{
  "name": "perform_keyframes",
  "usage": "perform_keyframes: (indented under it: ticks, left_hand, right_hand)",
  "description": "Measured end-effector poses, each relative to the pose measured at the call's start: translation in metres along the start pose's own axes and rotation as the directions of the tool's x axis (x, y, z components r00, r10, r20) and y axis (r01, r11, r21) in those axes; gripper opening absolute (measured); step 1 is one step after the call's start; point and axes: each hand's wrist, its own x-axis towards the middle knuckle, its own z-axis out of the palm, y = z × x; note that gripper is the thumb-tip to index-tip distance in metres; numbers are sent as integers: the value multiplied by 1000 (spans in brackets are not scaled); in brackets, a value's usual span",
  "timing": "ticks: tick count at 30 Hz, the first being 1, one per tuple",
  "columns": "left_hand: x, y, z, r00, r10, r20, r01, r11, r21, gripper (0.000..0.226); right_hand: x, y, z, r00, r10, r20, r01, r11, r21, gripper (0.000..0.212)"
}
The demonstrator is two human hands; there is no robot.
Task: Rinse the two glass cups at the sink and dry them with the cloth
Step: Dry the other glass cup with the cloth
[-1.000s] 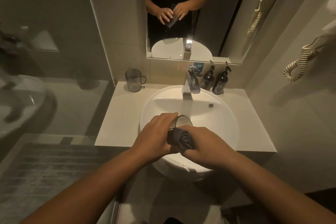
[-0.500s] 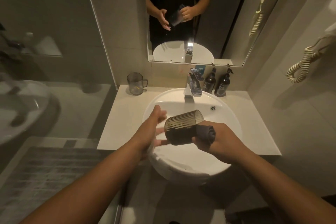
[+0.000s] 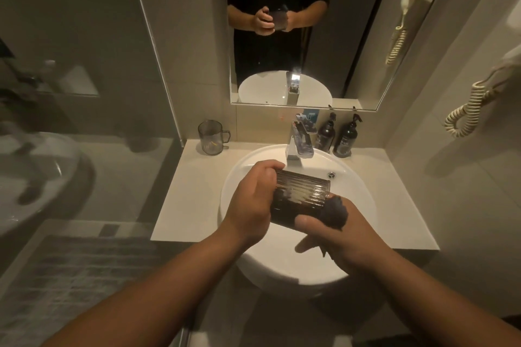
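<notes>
A ribbed dark glass cup [image 3: 300,196] lies on its side over the white sink basin [image 3: 358,200]. My left hand [image 3: 252,203] grips its left end. My right hand [image 3: 338,242] holds a bunched dark cloth [image 3: 335,212] pressed against the cup's right end, with the thumb under the cup. A second glass cup with a handle [image 3: 212,137] stands upright on the counter at the back left, apart from both hands.
A chrome tap [image 3: 300,141] stands behind the basin, with no water visible. Two dark pump bottles [image 3: 337,135] sit at the back right. The beige counter [image 3: 180,205] surrounds the basin. A mirror [image 3: 307,31] hangs above; a coiled cord [image 3: 468,110] hangs on the right wall.
My left hand, off the cup half a second ago, has come back and taken hold of its left end. The cup has turned more level, and the cloth sits at its right end.
</notes>
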Motion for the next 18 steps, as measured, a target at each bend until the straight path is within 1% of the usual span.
perform_keyframes:
  ticks: [1,2,3,4,5,6,7,8,9,10,11,12,14,15,16,17,18]
  left_hand:
    - [0,-1,-1,999,46,9,-46,999,13,39]
    - [1,-4,-2,998,62,24,-63,998,22,40]
    - [2,-4,-1,998,41,42,-41,999,12,41]
    - [4,-5,-1,998,-15,68,17,999,-27,41]
    - [7,-3,-1,990,-103,94,113,988,-107,40]
    - [10,1,-1,963,-236,131,260,941,-217,41]
    - [14,3,-2,905,-377,196,423,848,-321,48]
    - [17,7,-4,836,-479,267,548,744,-383,58]
    - [19,9,-6,786,-540,301,618,683,-390,64]
    - [20,9,-5,773,-562,295,635,679,-369,64]
    - [21,10,-3,798,-544,259,603,728,-328,59]
    - [22,10,0,845,-497,197,534,795,-288,51]
    - [21,11,6,937,-340,85,350,912,-215,40]
    - [21,10,7,963,-263,59,269,946,-182,38]
    - [20,11,8,981,-189,42,193,971,-144,37]
    - [20,10,8,993,-116,29,119,988,-101,36]
    - [18,10,8,999,-47,25,48,997,-62,36]
  right_hand:
    - [0,-3,-1,1000,22,5,-22,993,114,35]
    - [0,-5,-2,999,38,8,-39,987,158,35]
    - [3,-7,-3,998,54,11,-55,988,143,35]
    - [5,-9,-5,998,56,2,-56,995,81,34]
    - [8,-9,-8,999,30,-15,-31,997,-72,32]
    - [10,-9,-12,999,-16,-28,7,954,-300,31]
    - [12,-10,-14,998,-69,-13,53,856,-514,32]
    - [13,-9,-17,992,-124,26,112,758,-643,34]
    - [13,-8,-19,983,-162,84,174,702,-691,35]
    - [13,-4,-20,975,-180,133,221,678,-701,35]
    - [12,-1,-20,967,-198,159,252,671,-697,35]
    - [11,0,-21,963,-216,162,267,676,-687,33]
    - [12,3,-20,968,-221,118,242,708,-663,31]
    - [11,3,-19,975,-208,80,209,732,-648,30]
    - [11,2,-18,983,-182,36,165,771,-615,31]
    - [9,0,-16,989,-145,-8,117,831,-544,31]
    - [8,0,-15,994,-97,-43,70,906,-418,31]
